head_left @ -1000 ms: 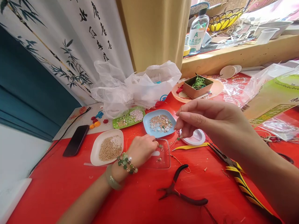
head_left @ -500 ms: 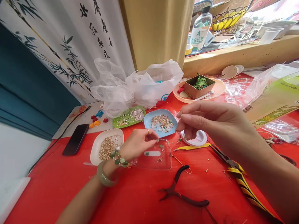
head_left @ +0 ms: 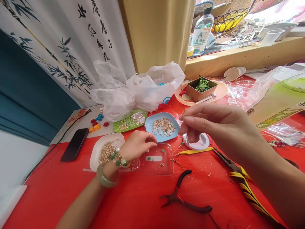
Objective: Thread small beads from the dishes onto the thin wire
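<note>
My left hand (head_left: 138, 144), with a beaded bracelet (head_left: 119, 159) and a pale green bangle (head_left: 107, 178) on its wrist, hovers at the left edge of a clear tray (head_left: 156, 171). Its fingers bend loosely downward, the thumb a little apart, and nothing shows between them. In that tray lie small green and gold beads (head_left: 163, 151). Raised at the right, my right hand (head_left: 202, 122) is closed in a pinch on a thin thread, whose tip pokes above the fingers. Below it, the thread (head_left: 182, 167) with a green bead trails down to the table.
Near the hands are a blue dish (head_left: 149, 127), a green dish (head_left: 116, 128) and a cream dish (head_left: 94, 156) of beads. Black-handled pliers (head_left: 176, 197), yellow-black pliers (head_left: 234, 168), yellow tweezers (head_left: 195, 151) and a white lid (head_left: 203, 144) lie about. A phone (head_left: 74, 144) is at left.
My left hand has shifted slightly left and its fingers have dipped toward the clear tray. The right hand keeps its pinch on the thread. The whole view has moved a little.
</note>
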Demonstrator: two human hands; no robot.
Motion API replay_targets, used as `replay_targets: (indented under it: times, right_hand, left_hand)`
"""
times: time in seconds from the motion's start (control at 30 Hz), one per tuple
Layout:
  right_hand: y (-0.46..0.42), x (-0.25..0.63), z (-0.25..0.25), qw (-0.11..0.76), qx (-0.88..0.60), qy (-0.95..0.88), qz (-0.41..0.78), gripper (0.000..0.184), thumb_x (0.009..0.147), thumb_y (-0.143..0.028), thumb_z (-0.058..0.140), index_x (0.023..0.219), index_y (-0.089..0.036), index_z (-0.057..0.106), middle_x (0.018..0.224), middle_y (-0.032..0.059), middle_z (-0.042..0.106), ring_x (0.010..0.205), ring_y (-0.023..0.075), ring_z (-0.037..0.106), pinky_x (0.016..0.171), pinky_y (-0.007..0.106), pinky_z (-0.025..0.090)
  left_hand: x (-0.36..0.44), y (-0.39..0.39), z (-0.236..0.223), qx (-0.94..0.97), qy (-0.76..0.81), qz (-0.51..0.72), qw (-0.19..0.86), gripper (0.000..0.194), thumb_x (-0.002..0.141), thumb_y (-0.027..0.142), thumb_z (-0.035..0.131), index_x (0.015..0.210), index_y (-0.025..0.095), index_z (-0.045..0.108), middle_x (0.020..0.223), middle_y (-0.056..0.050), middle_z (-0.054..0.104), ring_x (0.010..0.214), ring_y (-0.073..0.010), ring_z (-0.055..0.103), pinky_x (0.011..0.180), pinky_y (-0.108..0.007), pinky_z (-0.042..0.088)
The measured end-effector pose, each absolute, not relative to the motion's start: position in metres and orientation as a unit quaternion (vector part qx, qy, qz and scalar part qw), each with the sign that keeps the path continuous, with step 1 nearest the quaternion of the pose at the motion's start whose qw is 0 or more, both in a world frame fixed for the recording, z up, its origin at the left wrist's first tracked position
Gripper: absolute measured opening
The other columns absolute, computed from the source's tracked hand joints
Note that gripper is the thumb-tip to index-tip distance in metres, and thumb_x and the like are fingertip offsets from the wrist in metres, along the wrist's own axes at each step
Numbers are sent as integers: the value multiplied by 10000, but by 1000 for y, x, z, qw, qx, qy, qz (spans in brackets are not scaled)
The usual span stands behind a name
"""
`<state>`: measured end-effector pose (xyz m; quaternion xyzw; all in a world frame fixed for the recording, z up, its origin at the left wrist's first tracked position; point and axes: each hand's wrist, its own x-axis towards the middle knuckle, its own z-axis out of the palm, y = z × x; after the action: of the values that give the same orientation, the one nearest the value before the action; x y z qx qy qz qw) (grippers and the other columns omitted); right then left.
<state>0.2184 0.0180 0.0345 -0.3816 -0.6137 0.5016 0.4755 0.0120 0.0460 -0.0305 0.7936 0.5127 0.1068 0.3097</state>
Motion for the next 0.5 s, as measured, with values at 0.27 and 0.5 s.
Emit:
replay_targets:
  times: [0.27,0.5]
  right_hand:
    - [17,220,38,467,-374,-614,515,71,757,-200,588,711,-166,631,593,-25,639,466,20,549,439,95,449]
    - [17,219,37,466,-363,-620,516,80,767,-188,576,710,-159,624,596,-31,635,473,18,553,447,90,452]
  left_hand:
    - [17,66,-30,793,537,134,254,143,720,224,546,792,200,667,791,-14,686,713,-162,589,674,-279,419]
    - [21,77,-37,806,549,107,195,177,714,215,531,813,223,677,799,-14,685,730,-179,590,671,-296,423]
